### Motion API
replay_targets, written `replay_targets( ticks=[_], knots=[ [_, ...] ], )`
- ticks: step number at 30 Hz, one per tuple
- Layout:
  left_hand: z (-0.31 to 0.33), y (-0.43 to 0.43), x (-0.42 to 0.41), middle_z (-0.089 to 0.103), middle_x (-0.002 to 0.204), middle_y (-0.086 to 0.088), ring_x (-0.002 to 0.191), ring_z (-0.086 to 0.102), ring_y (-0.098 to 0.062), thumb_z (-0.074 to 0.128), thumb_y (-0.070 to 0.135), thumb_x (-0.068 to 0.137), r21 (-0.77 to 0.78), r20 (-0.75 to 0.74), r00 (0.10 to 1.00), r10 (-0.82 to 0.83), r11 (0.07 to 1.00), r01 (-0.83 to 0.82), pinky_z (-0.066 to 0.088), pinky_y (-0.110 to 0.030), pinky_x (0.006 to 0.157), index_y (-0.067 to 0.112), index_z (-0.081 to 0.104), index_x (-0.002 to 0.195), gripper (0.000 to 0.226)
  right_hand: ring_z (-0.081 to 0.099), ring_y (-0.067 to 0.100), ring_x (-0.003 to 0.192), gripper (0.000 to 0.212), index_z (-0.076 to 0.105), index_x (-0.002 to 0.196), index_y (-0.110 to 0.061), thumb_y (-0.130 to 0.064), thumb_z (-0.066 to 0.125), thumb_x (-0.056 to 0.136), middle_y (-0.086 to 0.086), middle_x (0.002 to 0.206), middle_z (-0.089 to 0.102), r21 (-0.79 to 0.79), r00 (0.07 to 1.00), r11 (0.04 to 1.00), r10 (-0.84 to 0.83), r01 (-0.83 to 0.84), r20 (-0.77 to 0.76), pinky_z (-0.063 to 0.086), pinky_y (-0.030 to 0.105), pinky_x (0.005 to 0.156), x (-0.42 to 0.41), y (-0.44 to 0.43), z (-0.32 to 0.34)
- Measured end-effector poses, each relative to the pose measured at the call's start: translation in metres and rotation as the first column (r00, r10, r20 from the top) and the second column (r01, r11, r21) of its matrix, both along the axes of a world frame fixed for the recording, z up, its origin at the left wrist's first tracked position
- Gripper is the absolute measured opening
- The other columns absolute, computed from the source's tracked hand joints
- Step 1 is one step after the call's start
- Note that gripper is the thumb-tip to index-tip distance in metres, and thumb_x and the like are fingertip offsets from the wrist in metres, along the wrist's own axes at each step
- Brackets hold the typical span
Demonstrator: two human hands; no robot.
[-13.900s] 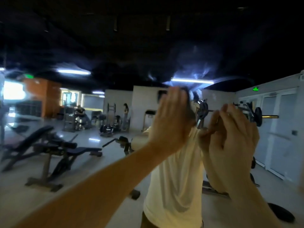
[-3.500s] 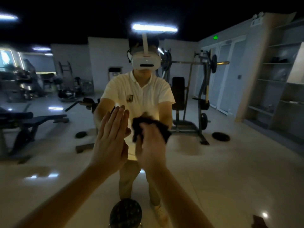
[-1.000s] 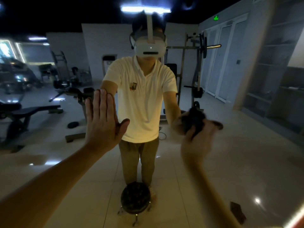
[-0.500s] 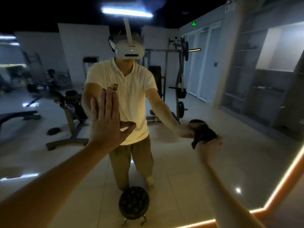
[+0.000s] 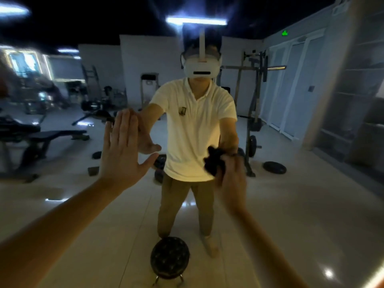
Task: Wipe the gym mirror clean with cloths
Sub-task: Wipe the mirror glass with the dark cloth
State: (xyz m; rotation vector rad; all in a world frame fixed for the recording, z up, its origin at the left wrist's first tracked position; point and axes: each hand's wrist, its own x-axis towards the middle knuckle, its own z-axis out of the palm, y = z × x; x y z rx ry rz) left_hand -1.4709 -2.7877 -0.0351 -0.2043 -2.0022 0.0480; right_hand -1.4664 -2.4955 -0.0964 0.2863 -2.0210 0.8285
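Note:
The gym mirror (image 5: pixel 291 200) fills the whole view and reflects me in a white shirt and headset. My left hand (image 5: pixel 122 152) lies flat against the glass with straight fingers, left of centre. My right hand (image 5: pixel 230 179) grips a dark crumpled cloth (image 5: pixel 214 163) and presses it to the mirror at about waist height of my reflection. My hand hides part of the cloth.
A round black stool (image 5: pixel 170 258) stands at the mirror's foot, bottom centre. Reflected behind me are weight benches (image 5: pixel 47 136) on the left, a barbell rack (image 5: pixel 253 113) and shelving (image 5: pixel 357 113) on the right. A lit strip runs at the bottom right corner.
My right hand with the cloth has swept left across the glass, from the right side back toward my reflection's waist. My left hand stays flat on the mirror.

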Motion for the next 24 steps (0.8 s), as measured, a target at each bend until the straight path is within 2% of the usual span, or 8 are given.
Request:
replay_targets(
  ticks=[4,6,9,11,13,17,22,24],
  knots=[
    [0.018,0.040,0.005,0.017,0.169,-0.025,0.157,0.016,-0.041,0.053,0.058,0.098,-0.001,-0.048,0.997,-0.052,0.999,0.052,0.020,-0.062,0.124,-0.005,0.021,0.161,0.095,0.056,0.030,0.116,0.033,0.048,0.133,-0.012,-0.023,0.049,0.101,0.015,0.134,0.045,-0.262,0.965,0.941,-0.244,0.212,-0.093,0.053,0.050,0.096,-0.013,0.057,0.093],
    [0.031,0.052,0.006,0.017,0.169,-0.024,0.157,0.016,-0.041,0.048,0.055,0.099,0.023,-0.046,0.997,-0.064,0.998,0.065,0.019,-0.060,0.125,-0.004,0.020,0.161,0.090,0.054,0.031,0.121,0.037,0.047,0.136,-0.013,-0.025,0.048,0.101,0.014,0.139,0.043,-0.256,0.943,0.925,-0.317,0.282,-0.106,0.051,0.050,0.100,-0.016,0.046,0.101],
    [0.053,0.057,0.004,0.017,0.169,-0.023,0.158,0.015,-0.040,0.045,0.054,0.100,0.036,-0.066,0.996,-0.058,0.998,0.061,0.018,-0.058,0.126,-0.003,0.019,0.161,0.088,0.060,0.025,0.115,0.028,0.056,0.129,-0.015,-0.023,0.051,0.103,0.001,0.132,0.050,0.134,0.983,0.989,-0.039,0.064,-0.182,0.056,0.042,0.096,-0.007,-0.007,0.074],
    [0.070,0.052,0.002,0.019,0.169,-0.023,0.158,0.016,-0.039,0.039,0.056,0.102,0.047,-0.080,0.996,-0.030,0.998,0.034,0.018,-0.057,0.127,-0.003,0.020,0.161,0.086,0.059,0.021,0.105,0.024,0.062,0.120,-0.017,-0.021,0.060,0.096,-0.003,0.116,0.052,0.479,0.958,0.874,0.205,-0.087,-0.200,0.059,0.040,0.088,-0.005,-0.034,0.051],
    [0.086,0.045,0.002,0.020,0.169,-0.022,0.158,0.016,-0.037,0.034,0.055,0.103,0.034,-0.078,0.997,-0.017,0.999,0.020,0.019,-0.057,0.126,-0.003,0.019,0.161,0.083,0.055,0.021,0.105,0.044,0.059,0.120,-0.022,-0.023,0.077,0.080,0.000,0.114,0.048,0.616,0.944,0.783,0.261,-0.086,-0.201,0.058,0.044,0.088,-0.014,-0.036,0.057],
    [0.108,0.042,-0.004,0.011,0.171,-0.021,0.159,0.008,-0.035,0.022,0.063,0.104,-0.040,-0.042,0.999,-0.019,0.999,0.017,0.013,-0.056,0.128,0.002,0.009,0.164,0.086,0.052,0.025,0.109,0.048,0.059,0.127,-0.018,-0.016,0.077,0.082,0.008,0.120,0.052,0.444,0.911,0.895,0.146,0.045,-0.387,0.049,0.040,0.093,-0.030,-0.022,0.158],
    [0.111,0.049,-0.021,-0.002,0.172,-0.021,0.160,-0.003,-0.035,0.028,0.079,0.097,-0.036,0.047,0.993,0.108,0.994,-0.107,0.012,-0.057,0.128,0.001,0.003,0.164,0.106,0.049,0.027,0.122,0.035,0.055,0.136,-0.017,-0.021,0.053,0.101,0.014,0.133,0.049,-0.081,0.874,0.989,-0.146,0.122,-0.463,0.046,0.045,0.107,-0.050,-0.006,0.271],
    [0.111,0.044,-0.019,0.002,0.172,-0.021,0.160,-0.001,-0.035,0.032,0.078,0.096,-0.070,0.046,0.994,0.099,0.993,-0.096,0.012,-0.056,0.128,0.000,0.007,0.164,0.106,0.045,0.027,0.122,0.041,0.053,0.139,-0.017,-0.022,0.055,0.098,0.014,0.132,0.047,0.005,0.879,0.986,-0.144,0.164,-0.454,0.041,0.042,0.108,-0.048,-0.031,0.244]
  ],
)
